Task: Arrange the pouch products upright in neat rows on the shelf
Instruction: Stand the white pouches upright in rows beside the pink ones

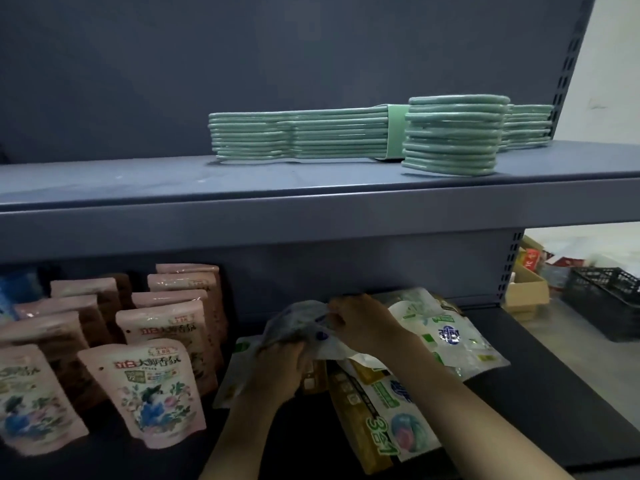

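**Lower shelf, pouch stock: part arranged, part in a heap**

Lower shelf (pixel 554 393): dark grey metal, seen from above and in front.

Pink pouches (pixel 156 393): stood upright in rows on the left part of the lower shelf, floral print and a price sticker shown on the front ones. Several rows are ranged one behind another toward the back panel; the far ones are in shadow. A blue pouch (pixel 17 289) is partly seen at the far left edge.

Loose pouches (pixel 398 410): white, green and yellow packs, laid flat and overlapping in a heap on the middle of the lower shelf, just right of the pink rows. None of these is stood upright.

Held pouch (pixel 294 327): pale, crumpled, blurred; it is lifted above the heap and gripped from both sides.

Left hand (pixel 277 368): fingers are curled round the lower left of the held pouch.

Right hand (pixel 360 323): fingers are curled over its upper right edge.

Upper shelf (pixel 138 188): a banded stack of green hangers (pixel 363 136) is laid flat on it, toward the right.

Beyond the shelf end, at right: a black crate (pixel 602 299) and a cardboard box (pixel 526 292) are set on the floor.
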The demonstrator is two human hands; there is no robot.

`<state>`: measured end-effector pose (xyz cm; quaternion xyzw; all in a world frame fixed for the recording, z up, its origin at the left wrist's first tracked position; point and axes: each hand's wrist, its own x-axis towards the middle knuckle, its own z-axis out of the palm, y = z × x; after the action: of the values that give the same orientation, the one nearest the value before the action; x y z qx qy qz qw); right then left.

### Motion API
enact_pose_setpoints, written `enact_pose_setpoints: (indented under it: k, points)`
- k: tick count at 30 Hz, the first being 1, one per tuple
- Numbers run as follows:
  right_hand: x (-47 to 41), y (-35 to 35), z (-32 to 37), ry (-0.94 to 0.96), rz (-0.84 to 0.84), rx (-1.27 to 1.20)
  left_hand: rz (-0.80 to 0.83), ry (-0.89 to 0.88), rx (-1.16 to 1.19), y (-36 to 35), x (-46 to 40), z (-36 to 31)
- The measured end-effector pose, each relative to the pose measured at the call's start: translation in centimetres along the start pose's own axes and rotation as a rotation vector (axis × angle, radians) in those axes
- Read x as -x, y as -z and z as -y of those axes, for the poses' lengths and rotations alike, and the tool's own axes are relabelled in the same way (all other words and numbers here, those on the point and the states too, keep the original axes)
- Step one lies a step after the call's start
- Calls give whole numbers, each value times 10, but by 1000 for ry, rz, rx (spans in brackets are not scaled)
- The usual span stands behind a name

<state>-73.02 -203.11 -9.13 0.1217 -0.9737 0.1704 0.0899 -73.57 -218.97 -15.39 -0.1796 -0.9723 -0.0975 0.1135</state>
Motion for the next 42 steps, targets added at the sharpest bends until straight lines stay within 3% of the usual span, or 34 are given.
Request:
enact_pose_setpoints:
  k: [3, 15, 17, 19, 23, 25, 28, 30, 33, 36, 39, 42]
  points:
    - [-1, -1, -9, -23, 54, 44, 10, -8, 19, 11, -7, 9]
    - [12, 2, -38, -43, 57, 164, -365, 21, 211, 107, -54, 12]
    - [17, 1, -41, -6, 65, 201, -331, 59, 358, 115, -61, 12]
    - [22, 3, -45, 22, 97, 209, -193, 146, 465, 121, -67, 10]
    - [24, 13, -58, -12, 224, 156, -19, 249, 500, 128, -76, 8]
    - [21, 20, -60, -30, 154, 72, 24, 253, 530, 129, -76, 7]
    - [12, 29, -54, -73, 7, -336, 63, 176, 533, 137, -71, 1]
    - [1, 33, -44, -71, 6, -636, 101, 120, 539, 144, -68, -4]
    - [-10, 33, -32, -86, 91, -870, 139, 65, 548, 148, -69, -10]
    - [-16, 31, -21, -120, 189, -1021, 138, 92, 571, 147, -73, -10]
    - [-20, 23, -21, -138, 169, -1087, 105, 118, 515, 143, -74, -5]
    - [-21, 22, -22, -146, 178, -1151, 13, 110, 722, 135, -64, 0]
